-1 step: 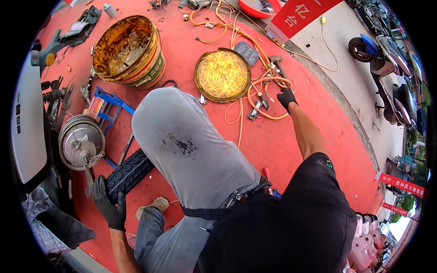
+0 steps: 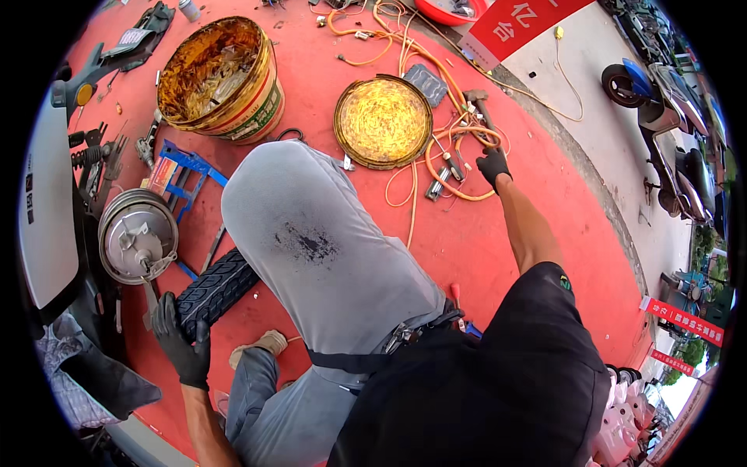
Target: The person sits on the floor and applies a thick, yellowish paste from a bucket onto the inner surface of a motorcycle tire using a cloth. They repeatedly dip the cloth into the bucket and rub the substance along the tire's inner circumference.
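Note:
My left hand (image 2: 180, 342), in a black glove, grips the end of a black tyre (image 2: 216, 286) lying on the red floor beside my grey-trousered knee (image 2: 311, 233). My right hand (image 2: 492, 165), also gloved in black, is stretched far out to the right. It rests on a tangle of orange hose (image 2: 447, 148) and small hand tools (image 2: 445, 173), just below a hammer (image 2: 478, 105). Its fingers are curled, but what they hold, if anything, is hidden.
A silver wheel hub (image 2: 138, 237) sits on a blue stand (image 2: 187, 173) by a white scooter body (image 2: 45, 202). A dirty bucket (image 2: 222, 74) and a round yellow pan (image 2: 383, 121) stand ahead. Parked scooters (image 2: 669, 117) line the grey pavement on the right.

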Tool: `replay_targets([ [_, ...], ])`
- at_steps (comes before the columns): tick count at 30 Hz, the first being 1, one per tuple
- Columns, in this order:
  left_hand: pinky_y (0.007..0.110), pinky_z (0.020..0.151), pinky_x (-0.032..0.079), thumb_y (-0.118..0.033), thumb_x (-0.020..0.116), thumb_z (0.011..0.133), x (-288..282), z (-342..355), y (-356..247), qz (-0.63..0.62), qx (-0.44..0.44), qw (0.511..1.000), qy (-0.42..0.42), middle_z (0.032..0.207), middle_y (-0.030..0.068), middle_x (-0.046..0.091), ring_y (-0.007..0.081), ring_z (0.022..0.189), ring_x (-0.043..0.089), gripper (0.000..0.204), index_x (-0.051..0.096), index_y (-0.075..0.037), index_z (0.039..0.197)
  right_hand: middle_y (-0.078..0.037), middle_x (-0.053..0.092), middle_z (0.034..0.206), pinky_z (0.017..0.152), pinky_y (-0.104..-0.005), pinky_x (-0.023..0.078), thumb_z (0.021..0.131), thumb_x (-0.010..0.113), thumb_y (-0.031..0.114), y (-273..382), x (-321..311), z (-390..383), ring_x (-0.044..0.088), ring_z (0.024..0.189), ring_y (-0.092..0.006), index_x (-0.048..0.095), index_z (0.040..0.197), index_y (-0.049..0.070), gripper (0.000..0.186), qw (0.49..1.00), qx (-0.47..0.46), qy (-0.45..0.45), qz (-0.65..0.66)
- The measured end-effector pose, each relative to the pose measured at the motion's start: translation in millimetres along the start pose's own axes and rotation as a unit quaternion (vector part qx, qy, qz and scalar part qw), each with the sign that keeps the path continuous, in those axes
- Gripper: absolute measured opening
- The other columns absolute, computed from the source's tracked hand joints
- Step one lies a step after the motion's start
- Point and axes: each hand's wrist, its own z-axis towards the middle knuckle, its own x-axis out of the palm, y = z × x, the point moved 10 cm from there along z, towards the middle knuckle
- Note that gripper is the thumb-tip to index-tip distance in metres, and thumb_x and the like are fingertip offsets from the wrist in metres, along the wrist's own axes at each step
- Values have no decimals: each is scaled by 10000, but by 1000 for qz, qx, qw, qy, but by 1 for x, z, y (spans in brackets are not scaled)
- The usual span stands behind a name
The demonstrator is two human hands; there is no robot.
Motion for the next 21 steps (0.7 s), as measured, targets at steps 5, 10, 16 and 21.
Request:
replay_targets([
  [5, 524, 1234, 254, -300, 677, 934, -2, -17, 53, -35, -90, 994, 47, 1586, 197, 448, 405, 1480, 373, 756, 387, 5, 1563, -134, 746, 968, 771, -347, 548, 926, 602, 180, 47, 58, -4, 704, 822, -196, 620, 1383, -11, 495, 985, 36, 93, 143],
  [10, 512, 1235, 268, -323, 732, 866, -16, -37, 57, -45, -133, 987, 75, 1592, 215, 437, 414, 1476, 380, 863, 367, 18, 1570, -141, 758, 1068, 829, -341, 557, 941, 625, 210, 129, 88, 9, 723, 933, -196, 675, 1314, 33, 416, 952, 6, 61, 299],
  [16, 521, 1203, 324, -431, 816, 720, -7, -21, 63, -100, -171, 975, 105, 1550, 239, 470, 425, 1432, 439, 1038, 391, 16, 1555, -115, 707, 940, 536, -350, 545, 905, 688, 183, 147, 169, 67, 684, 638, -221, 434, 1527, 3, 695, 847, 153, 145, 488],
  [21, 511, 1183, 347, -499, 844, 679, -14, 2, 72, -101, -185, 971, 108, 1494, 244, 508, 418, 1402, 466, 1063, 433, -6, 1526, -6, 552, 640, 431, -282, 452, 949, 706, 294, 130, 174, 83, 521, 453, -155, 677, 1027, 156, 162, 835, 221, 194, 465],
])
